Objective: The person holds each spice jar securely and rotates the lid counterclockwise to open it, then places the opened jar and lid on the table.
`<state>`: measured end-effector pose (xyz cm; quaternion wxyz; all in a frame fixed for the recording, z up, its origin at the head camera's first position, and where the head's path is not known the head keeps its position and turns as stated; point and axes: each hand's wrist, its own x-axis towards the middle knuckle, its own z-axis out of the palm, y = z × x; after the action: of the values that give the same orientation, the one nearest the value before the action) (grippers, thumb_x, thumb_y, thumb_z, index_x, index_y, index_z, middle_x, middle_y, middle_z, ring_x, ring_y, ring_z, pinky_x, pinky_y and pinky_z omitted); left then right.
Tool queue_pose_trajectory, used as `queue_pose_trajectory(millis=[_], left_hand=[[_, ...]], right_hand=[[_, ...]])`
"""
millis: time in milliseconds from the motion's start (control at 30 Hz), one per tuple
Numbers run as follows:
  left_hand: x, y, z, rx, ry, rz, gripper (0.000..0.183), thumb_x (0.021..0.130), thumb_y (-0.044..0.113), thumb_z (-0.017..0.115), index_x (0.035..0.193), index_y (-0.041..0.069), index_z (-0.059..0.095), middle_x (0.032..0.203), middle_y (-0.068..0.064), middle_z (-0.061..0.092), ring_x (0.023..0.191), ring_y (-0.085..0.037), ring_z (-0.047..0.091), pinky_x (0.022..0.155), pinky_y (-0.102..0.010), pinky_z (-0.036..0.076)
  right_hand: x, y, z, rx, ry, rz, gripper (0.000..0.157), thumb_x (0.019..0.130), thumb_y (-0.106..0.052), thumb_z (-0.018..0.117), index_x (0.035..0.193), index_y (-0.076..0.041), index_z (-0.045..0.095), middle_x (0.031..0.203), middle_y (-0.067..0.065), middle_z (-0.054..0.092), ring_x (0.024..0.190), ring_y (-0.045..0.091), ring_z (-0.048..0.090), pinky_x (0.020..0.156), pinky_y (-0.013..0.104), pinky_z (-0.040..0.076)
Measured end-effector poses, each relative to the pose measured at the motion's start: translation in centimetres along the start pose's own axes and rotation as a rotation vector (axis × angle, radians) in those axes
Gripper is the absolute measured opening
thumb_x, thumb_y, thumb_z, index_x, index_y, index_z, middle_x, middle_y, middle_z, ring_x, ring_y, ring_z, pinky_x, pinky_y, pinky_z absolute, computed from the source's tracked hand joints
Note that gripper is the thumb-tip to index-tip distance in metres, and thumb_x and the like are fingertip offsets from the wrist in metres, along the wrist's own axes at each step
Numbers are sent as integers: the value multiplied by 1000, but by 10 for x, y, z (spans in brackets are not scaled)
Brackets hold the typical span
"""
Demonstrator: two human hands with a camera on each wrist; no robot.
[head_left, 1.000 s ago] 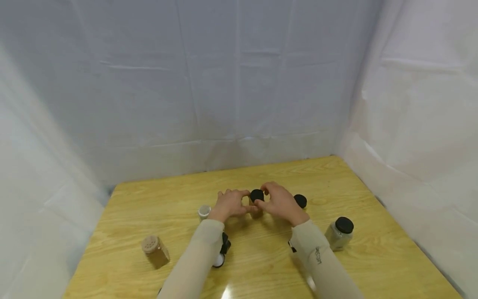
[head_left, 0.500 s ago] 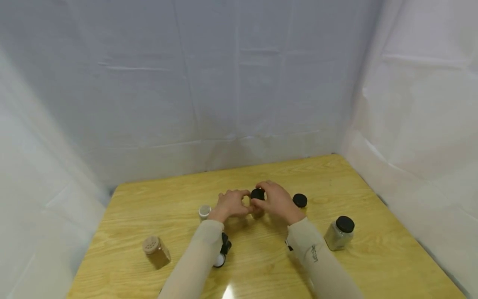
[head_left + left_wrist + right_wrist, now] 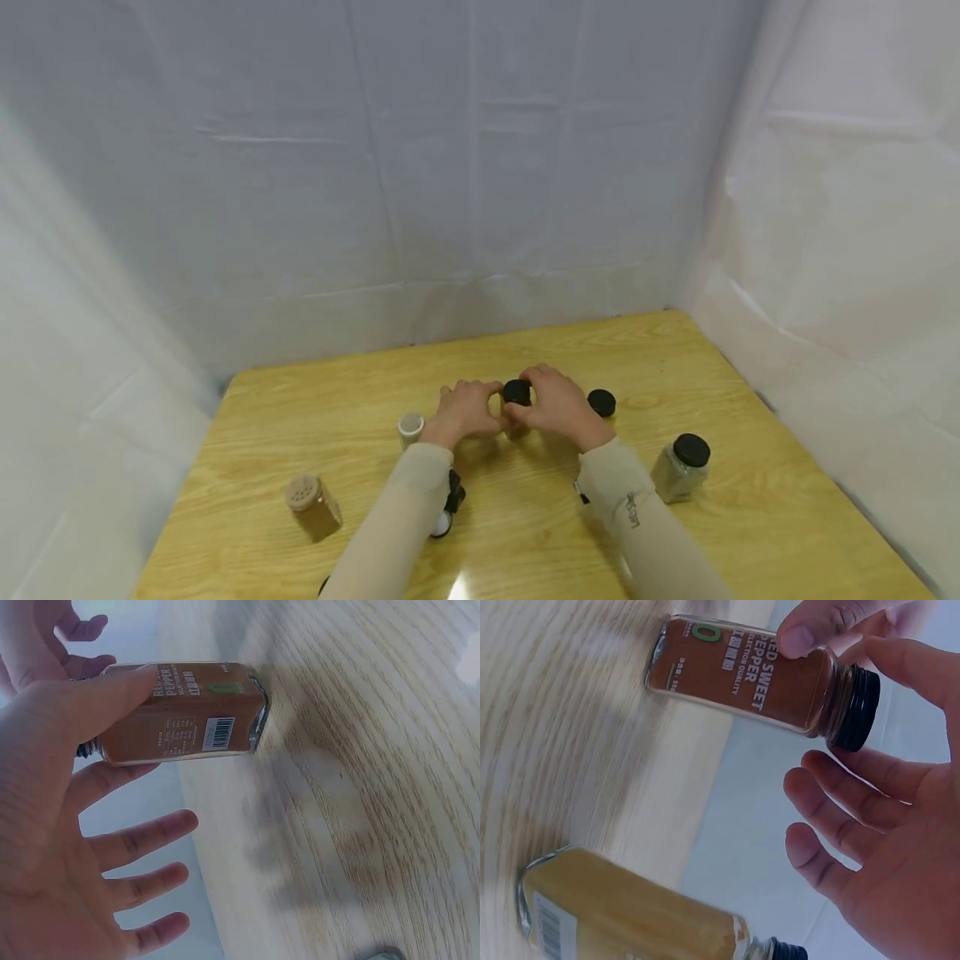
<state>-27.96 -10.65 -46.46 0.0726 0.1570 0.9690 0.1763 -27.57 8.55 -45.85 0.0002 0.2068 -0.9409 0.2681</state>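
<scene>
A square glass spice jar of reddish-brown powder (image 3: 180, 724), labelled red sweet pepper, stands on the table. My left hand (image 3: 467, 408) pinches its body between thumb and index finger; the other fingers extend past it in the left wrist view. Around the black lid (image 3: 857, 709) of this jar, my right hand (image 3: 558, 407) holds thumb and index finger at opposite sides. The remaining right fingers are bent and off the glass. Behind the right hand, a second black lid (image 3: 602, 403) shows; the right wrist view has a jar of yellowish powder (image 3: 630, 907) beside the first.
On the wooden table (image 3: 525, 533), a jar with a white rim (image 3: 411, 427) is near my left wrist. A brown-powder shaker jar (image 3: 313, 507) stands at left, a black-lidded jar (image 3: 681, 468) at right. A round white-and-black lid (image 3: 441, 524) lies beside my left sleeve.
My right hand has shifted slightly left, and its fingers have drawn closer about the lid. The left hand and the jar stay nearly in place.
</scene>
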Motion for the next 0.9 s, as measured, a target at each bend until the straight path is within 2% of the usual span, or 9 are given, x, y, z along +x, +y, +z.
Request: queue_pose_trajectory(millis=[233,367,467,633,900], left_hand=[[0,1,2,4,-10,1,68,93,55,75,151,24,59,144,-14,66,135,-48,54,116,-73,30],[0,2,1,13,-13,-2,71,92,58,76,152,25,59,146,-15,65,135,-48,54,116,-71,31],[0,2,0,18,-13,-9,72,92,58,76,152,23,58,147,-16,64,135,-48,54,115,-70,32],[-1,1,-3,28,-9,-16,74,92,58,77,154,23,57,148,-15,63,133,-46,55,113,-67,34],[-2,2,-2,18,-11,-11,72,92,57,76,153,24,57,147,-14,64,134,-48,54,116,-70,32]], right_hand=[[0,2,1,-7,-30,-25,55,102,-36,71,144,-3,61,144,20,60,126,39,64,104,57,52],[-4,5,-6,-18,-38,7,60,101,-42,71,148,-6,58,149,19,57,132,39,60,107,58,50],[-6,7,-12,-21,-32,15,57,100,-41,73,143,-5,61,145,17,60,130,37,61,107,58,50],[-6,7,-16,6,-38,-21,44,101,-34,73,132,-3,68,136,15,64,125,36,64,106,55,51],[-3,6,-10,1,-47,-43,53,102,-38,71,139,-2,64,139,18,63,125,37,64,104,55,53]])
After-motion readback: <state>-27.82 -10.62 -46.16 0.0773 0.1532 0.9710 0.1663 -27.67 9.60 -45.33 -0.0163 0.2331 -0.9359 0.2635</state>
